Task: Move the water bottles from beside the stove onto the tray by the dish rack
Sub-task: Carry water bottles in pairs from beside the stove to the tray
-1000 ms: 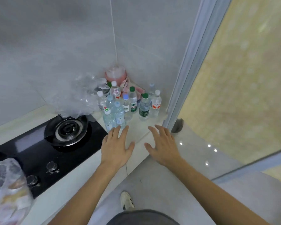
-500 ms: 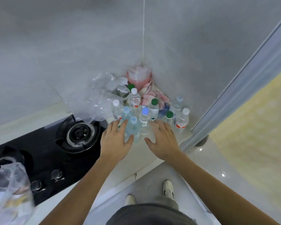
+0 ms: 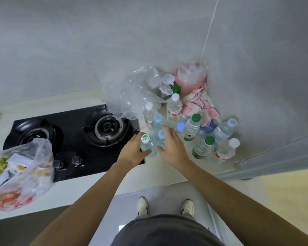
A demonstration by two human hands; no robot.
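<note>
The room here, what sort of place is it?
Most likely a home kitchen: a black gas stove is set in a pale counter against grey tiled walls, with water bottles crowded in the corner.

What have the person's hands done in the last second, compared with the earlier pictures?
Both hands have reached forward from the counter edge into the cluster of bottles. The left hand now grips the front bottle with the white-and-green cap; the right hand closes on the pale blue-capped bottle beside it. No bottle has been lifted yet. The stove and the other bottles stayed put.
</note>
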